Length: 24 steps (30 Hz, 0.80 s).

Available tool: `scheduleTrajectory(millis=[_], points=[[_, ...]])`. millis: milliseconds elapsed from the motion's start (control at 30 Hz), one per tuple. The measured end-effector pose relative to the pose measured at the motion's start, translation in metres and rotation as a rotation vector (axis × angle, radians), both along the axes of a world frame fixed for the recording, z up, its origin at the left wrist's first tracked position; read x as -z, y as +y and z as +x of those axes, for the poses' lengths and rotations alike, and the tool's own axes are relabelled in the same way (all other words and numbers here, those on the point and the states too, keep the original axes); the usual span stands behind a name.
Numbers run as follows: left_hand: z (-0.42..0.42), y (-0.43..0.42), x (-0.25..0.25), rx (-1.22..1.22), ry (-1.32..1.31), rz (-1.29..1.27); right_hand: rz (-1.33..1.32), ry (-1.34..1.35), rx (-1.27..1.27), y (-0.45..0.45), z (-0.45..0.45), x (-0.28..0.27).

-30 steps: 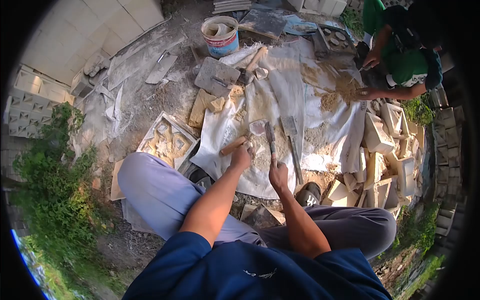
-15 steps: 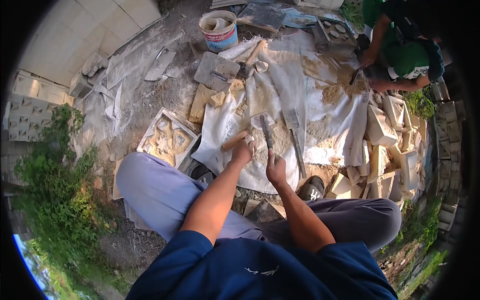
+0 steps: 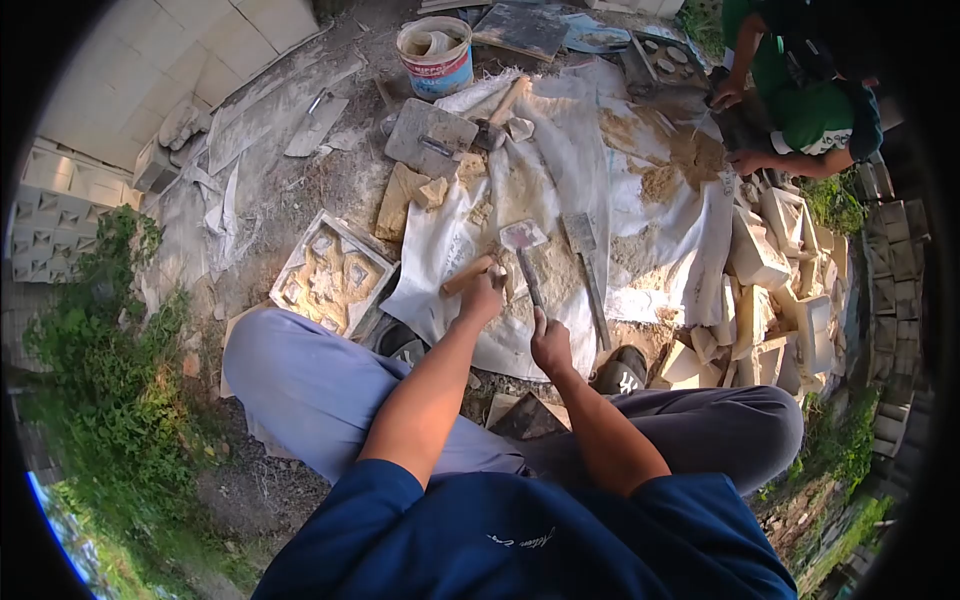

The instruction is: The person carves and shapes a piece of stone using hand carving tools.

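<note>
My left hand is closed at the end of a short, light-brown wooden handle; whatever the handle joins is hidden by my fingers. My right hand grips a long, dark, narrow metal bar that points away from me. Just beyond the bar's far end lies a small whitish piece with a pinkish face; I cannot tell whether they touch. To the right a flat-bladed long-handled tool lies on the dusty white sheet. A hammer rests farther up.
A square mould with sandy material lies left, beside yellowish blocks. Behind are a flat metal trowel and a paint bucket. Hollow blocks are piled right. Another person reaches toward a sand heap.
The metal bar in my right hand has drawn back and tilted left, off the whitish piece it overlapped. My left hand has barely moved. The other person's upper hand has moved up from the sand.
</note>
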State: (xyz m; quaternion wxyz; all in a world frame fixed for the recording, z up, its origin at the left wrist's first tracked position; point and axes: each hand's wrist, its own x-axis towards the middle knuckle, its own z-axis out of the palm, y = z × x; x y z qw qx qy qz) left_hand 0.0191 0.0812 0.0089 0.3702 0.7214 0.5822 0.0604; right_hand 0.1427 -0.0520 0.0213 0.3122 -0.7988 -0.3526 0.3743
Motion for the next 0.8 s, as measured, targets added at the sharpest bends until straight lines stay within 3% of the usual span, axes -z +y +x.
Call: scheduleTrajectory(millis=[67,133,233,300,367,433,467,600,733,800], points=[[0.002,-0.007,-0.005,-0.021,-0.083,0.072,-0.240,-0.062,-0.038,-0.008,0.005,0.019],[0.002,-0.002,-0.012,-0.040,-0.158,0.145,-0.204,-0.041,-0.048,0.012,0.011,0.002],[-0.001,-0.003,0.000,-0.024,-0.117,0.040,-0.138,-0.012,-0.052,0.029,0.007,-0.035],[-0.002,-0.002,0.011,0.010,-0.062,0.235,0.074,0.033,0.057,0.034,0.000,-0.051],[-0.005,-0.005,0.011,-0.002,-0.111,0.228,0.169,0.058,0.070,0.023,-0.005,-0.044],[-0.005,0.001,0.014,-0.047,-0.046,-0.003,0.077,-0.090,0.002,0.005,-0.005,-0.016],[-0.007,-0.002,0.003,-0.041,-0.190,0.021,-0.171,-0.064,-0.031,-0.001,0.001,0.023],[-0.006,0.003,-0.006,-0.005,-0.044,-0.090,-0.175,-0.037,-0.045,0.005,0.004,0.006],[-0.010,0.001,0.014,-0.062,-0.127,-0.013,-0.147,-0.013,-0.019,0.005,0.008,0.000],[-0.019,-0.004,0.039,-0.241,-0.214,0.135,-0.132,-0.006,-0.038,0.001,0.009,0.003]])
